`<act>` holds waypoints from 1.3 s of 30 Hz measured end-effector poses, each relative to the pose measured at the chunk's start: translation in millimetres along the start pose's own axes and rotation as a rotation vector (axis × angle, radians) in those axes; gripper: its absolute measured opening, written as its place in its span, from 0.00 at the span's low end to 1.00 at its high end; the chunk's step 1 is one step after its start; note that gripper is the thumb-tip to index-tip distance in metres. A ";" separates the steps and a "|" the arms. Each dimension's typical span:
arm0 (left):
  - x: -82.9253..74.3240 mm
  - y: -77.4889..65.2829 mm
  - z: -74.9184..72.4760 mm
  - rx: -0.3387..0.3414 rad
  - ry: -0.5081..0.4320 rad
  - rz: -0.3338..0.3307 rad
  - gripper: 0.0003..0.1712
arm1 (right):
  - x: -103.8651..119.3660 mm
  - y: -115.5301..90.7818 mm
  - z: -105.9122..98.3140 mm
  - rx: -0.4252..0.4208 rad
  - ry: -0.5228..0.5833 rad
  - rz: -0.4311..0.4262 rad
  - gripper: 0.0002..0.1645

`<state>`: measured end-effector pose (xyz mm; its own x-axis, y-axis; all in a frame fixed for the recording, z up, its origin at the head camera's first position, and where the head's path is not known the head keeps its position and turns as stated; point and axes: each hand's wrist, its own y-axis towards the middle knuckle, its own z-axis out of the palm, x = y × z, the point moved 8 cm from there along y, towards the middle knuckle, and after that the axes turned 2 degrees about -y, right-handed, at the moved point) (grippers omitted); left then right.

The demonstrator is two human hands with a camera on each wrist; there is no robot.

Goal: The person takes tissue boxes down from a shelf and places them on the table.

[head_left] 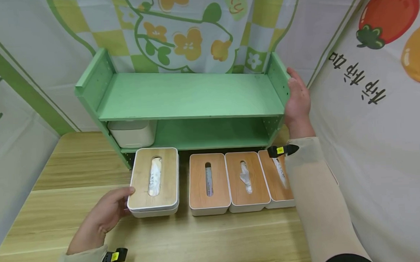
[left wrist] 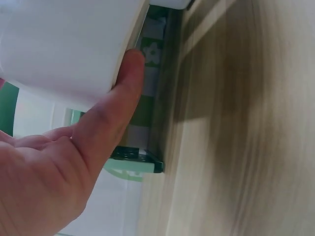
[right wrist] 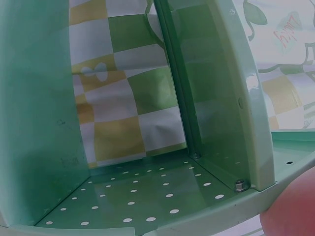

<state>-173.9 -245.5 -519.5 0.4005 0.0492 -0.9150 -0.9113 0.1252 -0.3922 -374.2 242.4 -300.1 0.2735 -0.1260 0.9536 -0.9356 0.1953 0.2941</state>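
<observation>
My left hand holds a white tissue box with a pale wooden lid by its left side, thumb on the lid's edge. In the left wrist view, a finger lies along the edge of the white box, which is raised off the wooden table. White tissue shows in the lid's slot. At the right end of a green two-tier shelf, my right hand rests against the outer face of the side panel. Only part of one finger shows beside that panel in the right wrist view.
To the right stand three more tissue boxes with browner lids: one, a middle one and another partly behind my right forearm. A white lidded box sits on the lower tier's left end. Printed cloth walls enclose the table.
</observation>
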 end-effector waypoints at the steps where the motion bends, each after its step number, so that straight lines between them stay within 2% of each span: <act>1: 1.1 0.6 0.0 0.002 0.000 -0.005 0.20 | 0.1 0.0 -0.1 0.000 -0.002 0.002 0.27; 7: 8.8 4.2 -0.9 0.004 -0.021 -0.029 0.19 | -0.1 -1.1 -0.8 -0.002 -0.015 0.022 0.27; 11: 13.4 6.4 -1.5 -0.006 -0.001 -0.038 0.22 | -0.2 -1.8 -1.2 -0.007 -0.027 0.030 0.26; 19: 21.0 10.2 -1.5 0.005 0.014 -0.036 0.26 | 0.2 -1.0 -0.9 -0.004 -0.019 0.017 0.26; 27: 30.3 12.9 -2.9 -0.010 0.039 -0.069 0.30 | 1.2 -0.8 -0.2 -0.002 -0.026 0.000 0.27; 39: 33.6 16.4 -5.3 -0.033 0.081 -0.096 0.33 | 0.1 -1.5 -0.5 -0.001 -0.018 0.023 0.26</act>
<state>-175.8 -247.0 -557.2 0.4779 -0.0421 -0.8774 -0.8725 0.0930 -0.4797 -372.6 242.6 -300.4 0.2479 -0.1394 0.9587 -0.9414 0.1989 0.2724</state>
